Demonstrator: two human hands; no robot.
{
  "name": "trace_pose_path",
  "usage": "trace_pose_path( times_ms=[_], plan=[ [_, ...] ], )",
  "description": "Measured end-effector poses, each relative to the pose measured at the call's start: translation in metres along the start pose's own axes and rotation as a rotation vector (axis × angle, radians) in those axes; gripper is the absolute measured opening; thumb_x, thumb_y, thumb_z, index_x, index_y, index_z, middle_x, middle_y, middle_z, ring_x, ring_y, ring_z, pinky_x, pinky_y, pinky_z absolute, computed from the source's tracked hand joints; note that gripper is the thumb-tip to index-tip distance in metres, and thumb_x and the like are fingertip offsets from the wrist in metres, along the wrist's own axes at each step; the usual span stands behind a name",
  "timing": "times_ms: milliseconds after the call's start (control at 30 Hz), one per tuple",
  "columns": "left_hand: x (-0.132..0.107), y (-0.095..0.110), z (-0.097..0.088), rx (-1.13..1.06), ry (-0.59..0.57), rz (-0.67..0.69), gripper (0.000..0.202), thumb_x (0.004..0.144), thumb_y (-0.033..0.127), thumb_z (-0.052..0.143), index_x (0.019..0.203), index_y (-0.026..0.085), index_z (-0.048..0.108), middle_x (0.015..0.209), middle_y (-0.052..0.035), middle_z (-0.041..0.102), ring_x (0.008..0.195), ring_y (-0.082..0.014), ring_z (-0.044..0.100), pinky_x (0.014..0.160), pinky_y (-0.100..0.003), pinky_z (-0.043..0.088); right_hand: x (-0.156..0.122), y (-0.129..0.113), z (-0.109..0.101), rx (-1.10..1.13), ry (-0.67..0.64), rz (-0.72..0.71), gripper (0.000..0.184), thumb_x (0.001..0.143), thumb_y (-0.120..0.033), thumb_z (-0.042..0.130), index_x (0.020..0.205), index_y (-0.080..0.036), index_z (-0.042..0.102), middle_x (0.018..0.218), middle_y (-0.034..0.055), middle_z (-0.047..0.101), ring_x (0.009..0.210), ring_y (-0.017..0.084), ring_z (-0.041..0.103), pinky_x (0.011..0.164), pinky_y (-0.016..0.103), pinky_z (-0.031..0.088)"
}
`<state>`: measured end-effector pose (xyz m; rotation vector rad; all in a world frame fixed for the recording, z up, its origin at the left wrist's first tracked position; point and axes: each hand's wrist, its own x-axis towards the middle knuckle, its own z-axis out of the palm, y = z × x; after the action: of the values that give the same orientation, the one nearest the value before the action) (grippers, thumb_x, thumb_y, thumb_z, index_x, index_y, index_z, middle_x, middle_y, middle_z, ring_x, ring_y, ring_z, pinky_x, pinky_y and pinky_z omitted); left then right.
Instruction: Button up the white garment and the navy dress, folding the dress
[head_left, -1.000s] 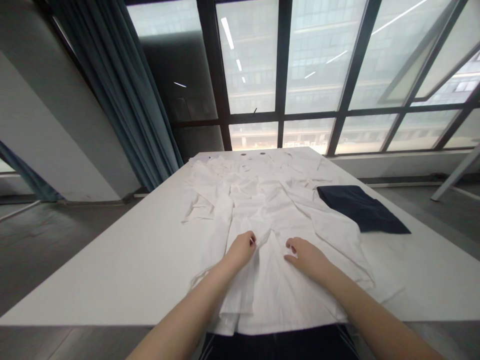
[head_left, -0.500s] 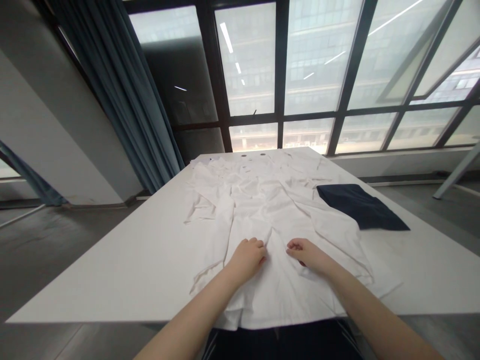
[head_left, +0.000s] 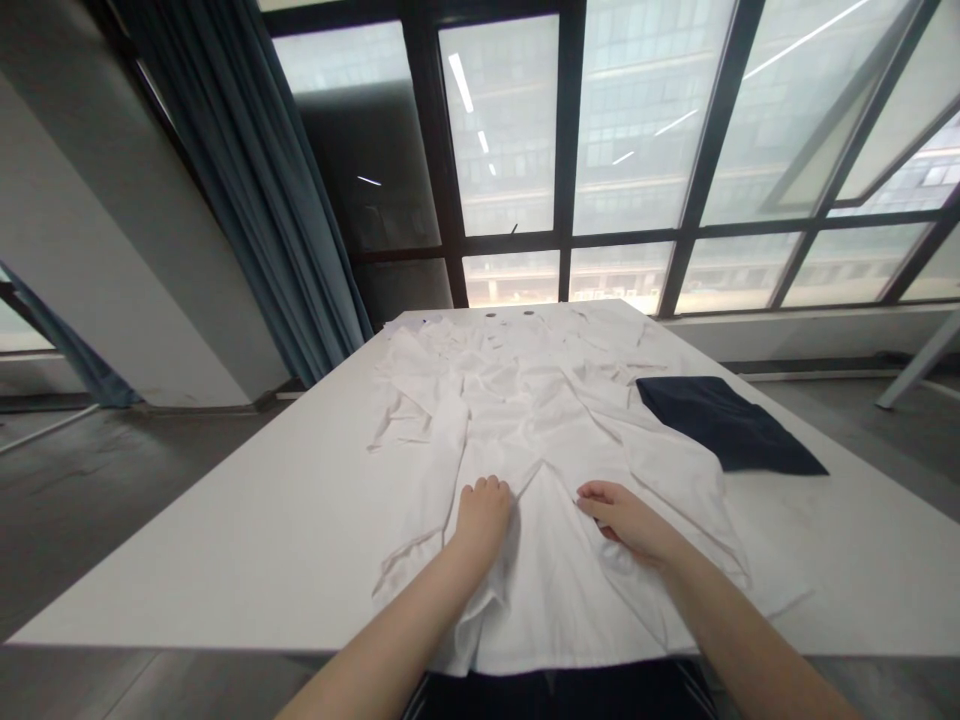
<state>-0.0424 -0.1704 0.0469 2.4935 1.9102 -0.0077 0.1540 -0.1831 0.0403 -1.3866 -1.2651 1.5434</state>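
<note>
A white shirt (head_left: 574,590) lies spread over the table, its hem hanging at the near edge and its sleeves along both sides. My left hand (head_left: 484,515) is closed on the cloth left of the middle, knuckles up, with its fingertips partly hidden. With thumb and fingers together, my right hand (head_left: 616,515) pinches an edge of the shirt right of the middle. Between my hands the fabric parts in an upturned V, with a smooth white layer inside it.
The white table (head_left: 247,560) reaches toward the windows (head_left: 502,140). A folded dark navy cloth (head_left: 731,425) lies to the right of the shirt. More rumpled white fabric (head_left: 435,340) covers the far end. A blue curtain (head_left: 247,180) hangs at the left.
My left hand has moved left with the cloth, and the parting in the shirt is wider. My right hand has stayed nearly in place. The view has shifted slightly.
</note>
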Motion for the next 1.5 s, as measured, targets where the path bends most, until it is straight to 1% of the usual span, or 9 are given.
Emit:
trace_pose_path(
  times_ms=[100,200,367,533,767,1000,1167,1300,1500],
  plan=[
    [-0.001,0.003,-0.002,-0.214,0.023,0.069,0.013,0.072,0.012,0.046,0.078,0.015,0.057,0.080,-0.0081,0.059,0.078,-0.0213,0.053,0.067,-0.031,0.036,-0.002,-0.004,0.003,0.039,-0.020,-0.045,0.020,0.063,-0.035,0.055,0.068,-0.017,0.050,0.050,-0.0081,0.036,0.040,0.004,0.025,0.039,0.020,0.017],
    [-0.002,0.014,-0.001,-0.654,0.071,0.120,0.004,0.069,0.020,0.053,0.069,0.017,0.056,0.069,-0.0017,0.059,0.066,-0.0145,0.053,0.062,-0.025,0.037,-0.004,-0.008,0.006,0.042,-0.016,-0.095,0.021,0.065,-0.037,0.053,0.069,-0.017,0.050,0.046,-0.0090,0.032,0.038,0.004,0.023,0.039,0.020,0.016],
    [-0.005,0.038,0.014,-1.090,0.139,-0.047,0.008,0.066,0.017,0.052,0.069,0.015,0.059,0.063,-0.0007,0.059,0.059,-0.0116,0.052,0.058,-0.023,0.039,-0.008,-0.010,0.011,-0.023,0.004,-0.163,0.021,0.065,-0.036,0.053,0.070,-0.016,0.053,0.046,-0.0076,0.037,0.040,0.006,0.029,0.041,0.020,0.020],
    [-0.008,0.048,0.030,-1.209,0.172,-0.114,0.012,0.064,0.015,0.050,0.069,0.014,0.061,0.062,-0.0012,0.060,0.057,-0.0113,0.052,0.056,-0.023,0.040,-0.004,0.002,0.016,-0.136,0.016,-0.184,0.023,0.064,-0.037,0.053,0.068,-0.015,0.055,0.045,-0.0058,0.040,0.041,0.008,0.035,0.041,0.021,0.024],
    [-0.008,0.047,0.034,-1.382,0.134,-0.207,0.010,0.062,0.017,0.054,0.068,0.012,0.060,0.060,-0.0020,0.061,0.054,-0.0108,0.054,0.053,-0.021,0.041,-0.005,0.010,0.019,-0.184,0.018,-0.196,0.024,0.065,-0.037,0.052,0.066,-0.013,0.056,0.043,-0.0054,0.040,0.041,0.008,0.035,0.041,0.020,0.025],
    [-0.008,0.046,0.037,-1.336,0.133,-0.170,0.013,0.063,0.019,0.053,0.070,0.011,0.061,0.060,-0.0035,0.061,0.053,-0.0109,0.053,0.052,-0.021,0.041,-0.006,0.008,0.018,-0.079,-0.049,-0.161,0.022,0.064,-0.036,0.053,0.060,-0.014,0.054,0.044,-0.0054,0.041,0.041,0.007,0.035,0.042,0.020,0.026],
    [-0.011,0.047,0.036,-1.240,0.158,-0.175,0.011,0.061,0.015,0.051,0.066,0.012,0.060,0.058,-0.0021,0.060,0.053,-0.0107,0.052,0.052,-0.021,0.039,-0.001,0.016,0.016,0.038,-0.100,-0.114,0.017,0.062,-0.030,0.055,0.069,-0.015,0.055,0.053,-0.0038,0.050,0.046,0.007,0.041,0.045,0.019,0.030],
    [-0.009,0.047,0.037,-1.298,0.121,-0.202,0.012,0.062,0.017,0.052,0.068,0.011,0.060,0.059,-0.0030,0.060,0.053,-0.0107,0.052,0.052,-0.021,0.040,0.002,0.022,0.017,-0.021,-0.041,-0.123,0.017,0.063,-0.031,0.056,0.070,-0.015,0.054,0.047,-0.0056,0.046,0.043,0.006,0.041,0.044,0.019,0.029],
    [-0.007,0.047,0.043,-1.351,0.110,-0.199,0.014,0.063,0.021,0.054,0.071,0.011,0.060,0.063,-0.0043,0.062,0.055,-0.0113,0.054,0.053,-0.021,0.041,0.004,0.033,0.019,-0.215,0.083,-0.240,0.015,0.064,-0.029,0.056,0.070,-0.015,0.057,0.053,-0.0012,0.055,0.050,0.011,0.050,0.049,0.022,0.037]
  ],
)
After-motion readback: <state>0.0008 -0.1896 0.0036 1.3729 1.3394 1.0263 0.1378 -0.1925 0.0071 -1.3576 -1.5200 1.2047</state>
